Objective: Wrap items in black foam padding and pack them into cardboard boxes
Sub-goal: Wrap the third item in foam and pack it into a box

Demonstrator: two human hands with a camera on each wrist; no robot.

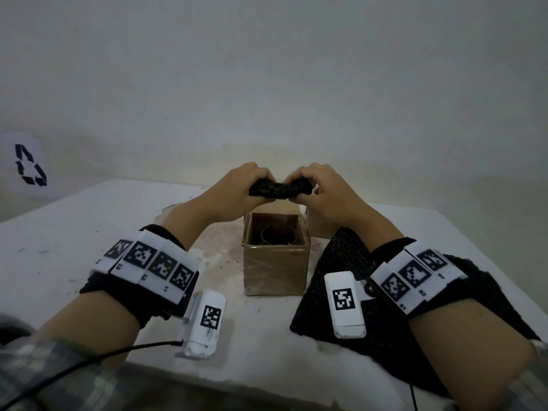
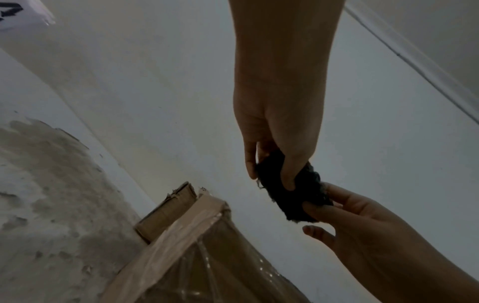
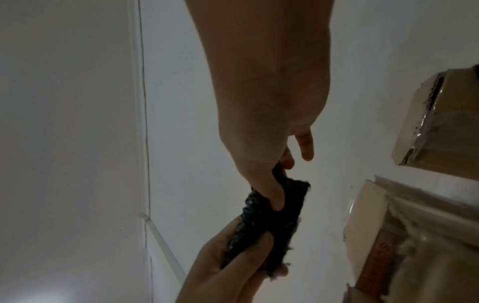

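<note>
Both hands hold one crumpled bundle of black foam (image 1: 280, 188) in the air above an open cardboard box (image 1: 275, 264). My left hand (image 1: 255, 185) pinches its left end and my right hand (image 1: 303, 189) pinches its right end. In the left wrist view the left hand (image 2: 274, 176) clamps the foam bundle (image 2: 293, 196) between thumb and fingers while the right hand (image 2: 321, 207) grips its other end. The right wrist view shows the right hand (image 3: 274, 196) and left hand (image 3: 249, 244) on the foam bundle (image 3: 269, 221). A dark round item (image 1: 278, 236) sits inside the box.
A flat black foam sheet (image 1: 335, 262) lies on the white table (image 1: 59, 247) right of the box, partly under my right forearm. A second cardboard box (image 1: 315, 225) stands behind the first, to its right. A white wall rises just behind the table.
</note>
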